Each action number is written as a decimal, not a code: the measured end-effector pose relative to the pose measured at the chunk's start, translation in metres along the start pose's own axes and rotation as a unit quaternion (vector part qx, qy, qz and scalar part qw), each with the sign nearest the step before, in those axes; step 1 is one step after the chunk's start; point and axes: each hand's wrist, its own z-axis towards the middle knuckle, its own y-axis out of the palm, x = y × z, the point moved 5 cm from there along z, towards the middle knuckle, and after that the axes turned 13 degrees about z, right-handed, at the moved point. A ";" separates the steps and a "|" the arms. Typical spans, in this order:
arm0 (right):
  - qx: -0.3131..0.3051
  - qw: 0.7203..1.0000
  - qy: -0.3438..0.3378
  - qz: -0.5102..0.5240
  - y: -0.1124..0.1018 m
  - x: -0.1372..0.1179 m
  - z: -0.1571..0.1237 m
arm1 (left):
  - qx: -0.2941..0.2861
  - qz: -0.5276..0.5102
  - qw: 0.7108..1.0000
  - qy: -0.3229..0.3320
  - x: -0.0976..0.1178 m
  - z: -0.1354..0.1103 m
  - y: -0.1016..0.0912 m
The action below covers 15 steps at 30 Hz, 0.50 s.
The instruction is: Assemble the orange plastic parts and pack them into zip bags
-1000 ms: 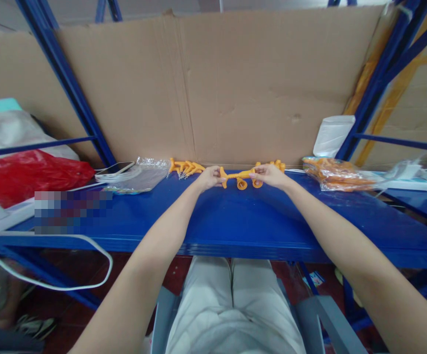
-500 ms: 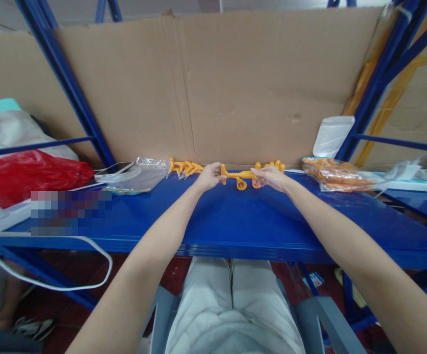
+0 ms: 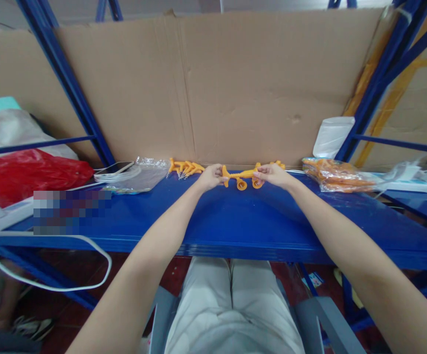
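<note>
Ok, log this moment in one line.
left hand: holds yellow piece, left end | right hand: holds its right end | behind: cardboard

Yellow-orange plastic piece (image 3: 240, 174), slender ridged middle, round cups (image 3: 241, 185) below, set crosswise

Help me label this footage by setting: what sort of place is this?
Probably a small workshop or storeroom workstation: a blue metal bench between blue rack posts, a tall cardboard sheet behind it, and loose orange pieces near a clear bag of orange items.
</note>
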 end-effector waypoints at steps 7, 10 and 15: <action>-0.004 0.998 0.061 0.022 0.006 0.001 -0.004 | 0.024 0.024 0.999 0.039 0.005 0.001 -0.001; 0.001 0.996 0.086 0.029 0.008 0.002 -0.005 | 0.015 0.018 0.999 0.038 0.002 0.003 -0.001; -0.018 0.995 0.101 0.018 0.011 0.005 -0.006 | -0.007 0.008 1.000 -0.012 -0.006 0.004 -0.001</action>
